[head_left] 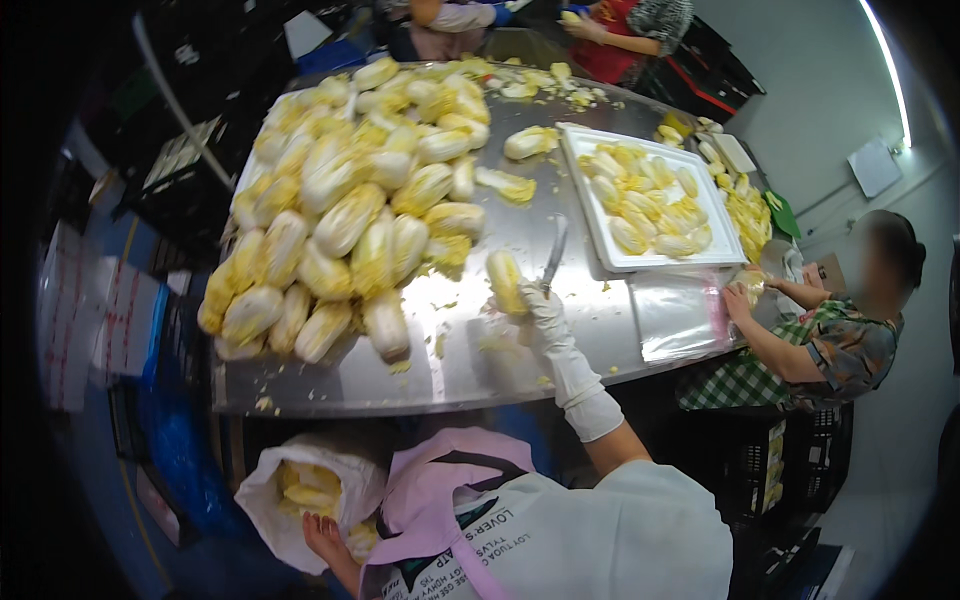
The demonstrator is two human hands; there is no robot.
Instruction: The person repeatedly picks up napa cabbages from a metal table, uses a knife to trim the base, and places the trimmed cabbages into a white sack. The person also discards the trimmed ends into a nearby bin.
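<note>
My right hand (540, 312), in a long white glove, is closed round a knife (556, 252) above the steel table. Its curved blade points away from me. Against the left side of that glove is a trimmed yellow-white napa cabbage (505, 281); I cannot tell whether the fingers also grip it. My bare left hand (325, 537) is low at the left, at a white sack (262, 490) with pale yellow cabbage leaves (308, 488) inside. Its fingers look apart, with nothing seen in them. A big heap of napa cabbages (345, 220) covers the table's left side.
A white tray (607, 252) of trimmed cabbages lies at the right of the steel table (450, 385). Clear plastic bags (680, 315) lie nearer me, beside a co-worker in a green checked apron (740, 375). Two more people work across the table. Leaf scraps (575, 95) litter the far edge.
</note>
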